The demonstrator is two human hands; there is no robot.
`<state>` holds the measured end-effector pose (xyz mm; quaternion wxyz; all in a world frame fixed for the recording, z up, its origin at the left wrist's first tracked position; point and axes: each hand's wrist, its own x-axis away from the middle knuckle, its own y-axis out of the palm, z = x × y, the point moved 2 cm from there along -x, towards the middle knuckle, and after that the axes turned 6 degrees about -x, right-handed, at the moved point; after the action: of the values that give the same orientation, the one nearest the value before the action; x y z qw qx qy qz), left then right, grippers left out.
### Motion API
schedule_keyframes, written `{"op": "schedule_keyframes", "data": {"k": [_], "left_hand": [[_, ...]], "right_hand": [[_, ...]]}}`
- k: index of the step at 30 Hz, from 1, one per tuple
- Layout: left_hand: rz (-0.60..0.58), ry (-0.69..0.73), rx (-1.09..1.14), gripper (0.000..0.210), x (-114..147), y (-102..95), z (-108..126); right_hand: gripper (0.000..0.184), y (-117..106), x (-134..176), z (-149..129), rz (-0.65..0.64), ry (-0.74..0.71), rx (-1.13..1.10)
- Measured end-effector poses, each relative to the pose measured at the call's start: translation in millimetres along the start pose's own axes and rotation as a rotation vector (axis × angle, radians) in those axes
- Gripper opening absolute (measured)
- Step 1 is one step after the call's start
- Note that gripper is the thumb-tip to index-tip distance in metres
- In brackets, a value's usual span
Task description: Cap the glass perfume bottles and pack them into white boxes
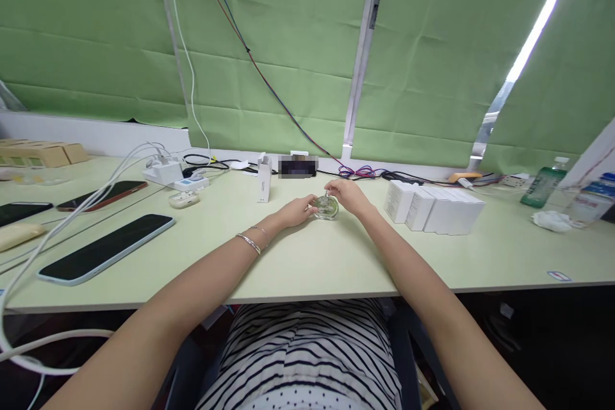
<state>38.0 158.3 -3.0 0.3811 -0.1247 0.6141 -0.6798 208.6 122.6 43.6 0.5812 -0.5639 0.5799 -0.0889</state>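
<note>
A small round glass perfume bottle with pale green liquid stands upright on the table in front of me. Closed against its left side are the fingers of my left hand. My right hand pinches the top of the bottle from the right; its fingertips hide most of the neck, so whether a cap is there I cannot tell. A narrow white box stands upright to the left, beyond my left hand. Right of my right hand, several white boxes stand in a row.
Phones, a charging block with white cables and an earbud case lie on the left. Cables run along the back edge. A green bottle, a crumpled tissue and a blue-lidded jar are far right.
</note>
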Motion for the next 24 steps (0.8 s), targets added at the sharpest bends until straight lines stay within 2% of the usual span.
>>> {"op": "schedule_keyframes", "data": {"k": [8,16,24], "left_hand": [[-0.007,-0.001,-0.007,0.034,1.0,-2.5,2.0],[-0.005,-0.006,0.004,0.033,-0.4,-0.7,0.7],[-0.006,-0.002,0.009,0.034,-0.7,-0.1,-1.0]], "right_hand": [[0.024,0.0,-1.7,-1.8,-0.01,-0.004,0.04],[0.019,-1.1,-0.9,-3.2,-0.006,0.033,0.056],[0.019,2.7,0.5,-1.5,0.025,-0.003,0.047]]}}
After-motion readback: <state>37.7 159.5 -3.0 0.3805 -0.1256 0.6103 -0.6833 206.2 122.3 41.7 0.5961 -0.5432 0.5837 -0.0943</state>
